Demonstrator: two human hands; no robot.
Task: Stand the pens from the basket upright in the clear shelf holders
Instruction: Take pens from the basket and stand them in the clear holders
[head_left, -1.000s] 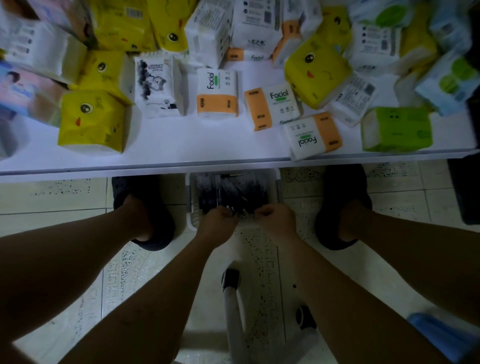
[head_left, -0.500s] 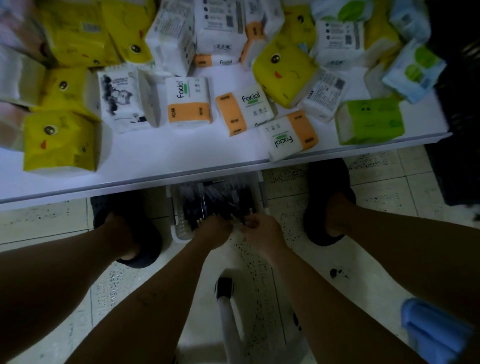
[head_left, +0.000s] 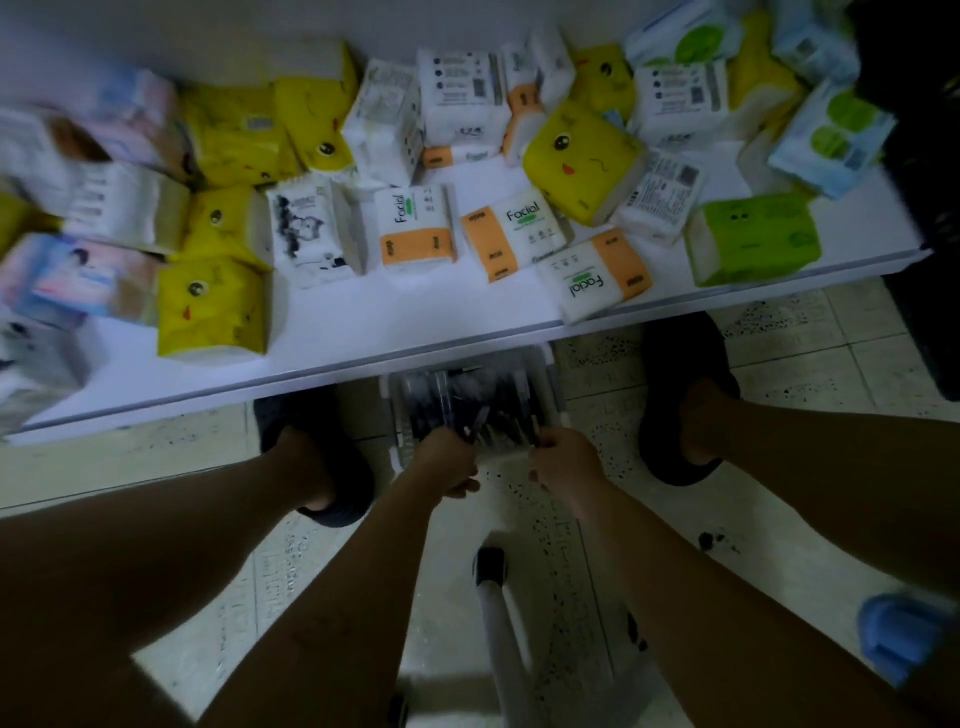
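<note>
A white plastic basket (head_left: 551, 384) stands on the tiled floor between my feet, half under a white shelf. It is filled with several dark pens (head_left: 467, 402). My left hand (head_left: 447, 462) is at the basket's near edge with fingers curled round a bunch of pens that stick up from it. My right hand (head_left: 563, 460) is at the near right corner, fingers curled on pens there. No clear holders are in view.
The white shelf (head_left: 395, 322) above the basket carries many tissue packs in yellow, white-orange and green. My feet in dark slippers (head_left: 680, 395) flank the basket. A white stool leg (head_left: 493, 613) lies below my arms. Something dark stands at the far right.
The view has shifted and the basket now sits a little further right. My left hand has lifted a bunch of pens up from the basket; both hands stay at its near edge.
</note>
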